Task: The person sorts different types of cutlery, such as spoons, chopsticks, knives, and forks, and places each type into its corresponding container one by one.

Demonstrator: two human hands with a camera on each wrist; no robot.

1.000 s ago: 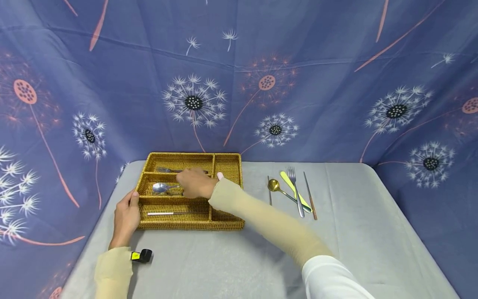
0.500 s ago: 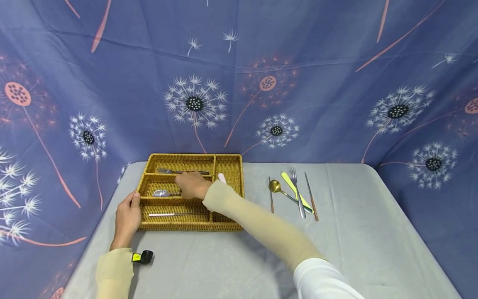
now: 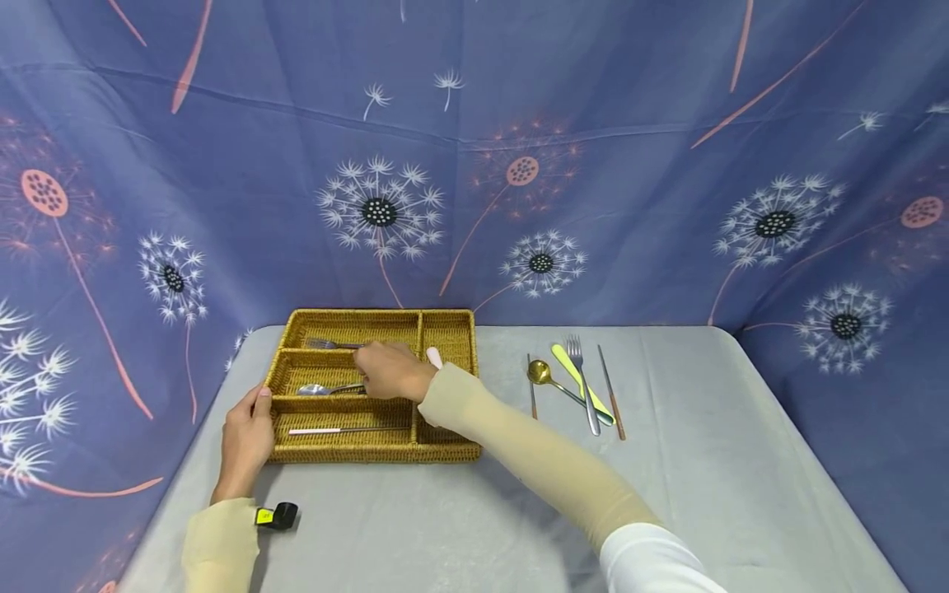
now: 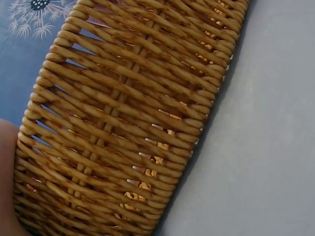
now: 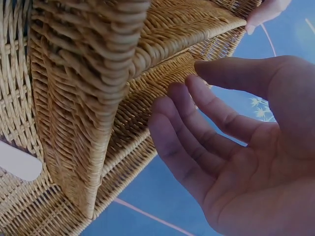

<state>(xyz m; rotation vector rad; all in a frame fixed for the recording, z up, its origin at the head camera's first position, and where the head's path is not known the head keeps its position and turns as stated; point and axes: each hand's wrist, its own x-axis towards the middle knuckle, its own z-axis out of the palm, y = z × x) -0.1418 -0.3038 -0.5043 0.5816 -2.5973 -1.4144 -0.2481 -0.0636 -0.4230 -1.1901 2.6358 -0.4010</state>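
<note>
A woven wicker cutlery tray [image 3: 348,455], divided into compartments, stands at the left of the table. My left hand [image 3: 246,436] holds its left end by the rim; the left wrist view shows mostly the woven side wall [image 4: 118,118]. Over the middle compartment is my right hand [image 3: 393,372], its fingers loosely curved. Nothing shows between those fingers [image 5: 172,142] in the right wrist view. A silver spoon [image 3: 315,390] lies in that compartment, its handle end hidden by the hand. The fork [image 3: 322,344] in the back compartment is partly covered too.
A pink-and-metal stick [image 3: 315,431] lies in the front compartment. A pale pink handle [image 3: 434,357] shows in the right compartment. On the table's right lie a gold spoon [image 3: 539,372], a yellow-green utensil [image 3: 565,362], a fork [image 3: 582,379] and two chopsticks [image 3: 614,403].
The spoon has come down flatter and closer to the middle compartment's front wall. My right hand has shifted only slightly, while the left hand stays at the tray's left end.
</note>
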